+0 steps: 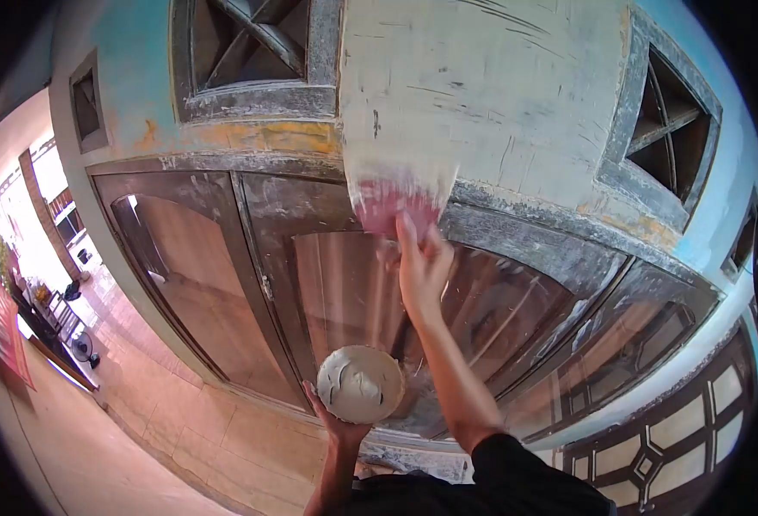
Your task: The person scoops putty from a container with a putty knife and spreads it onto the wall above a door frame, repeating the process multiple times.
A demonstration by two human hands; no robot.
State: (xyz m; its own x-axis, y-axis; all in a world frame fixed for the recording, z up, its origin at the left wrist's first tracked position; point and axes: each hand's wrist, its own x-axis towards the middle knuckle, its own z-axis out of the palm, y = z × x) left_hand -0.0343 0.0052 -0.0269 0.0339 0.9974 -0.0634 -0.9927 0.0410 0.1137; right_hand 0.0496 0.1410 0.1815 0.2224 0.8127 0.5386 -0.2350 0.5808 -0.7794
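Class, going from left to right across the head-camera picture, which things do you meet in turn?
Standing fan → bowl of putty, cupped in the left hand → right hand pressing the scraper to the wall → cross-barred vent opening.

There's the right arm stretched high, forearm bare, right grip (422, 268) at the top, fingers pointing upward and clamped. Left grip (338, 423) sits low, palm up, fingers cupped, wrist bent back.

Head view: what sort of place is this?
Probably a house front under renovation: a patchily filled wall above glazed wooden doors, the right hand pressing a scraper to it, the left hand holding a putty pan.
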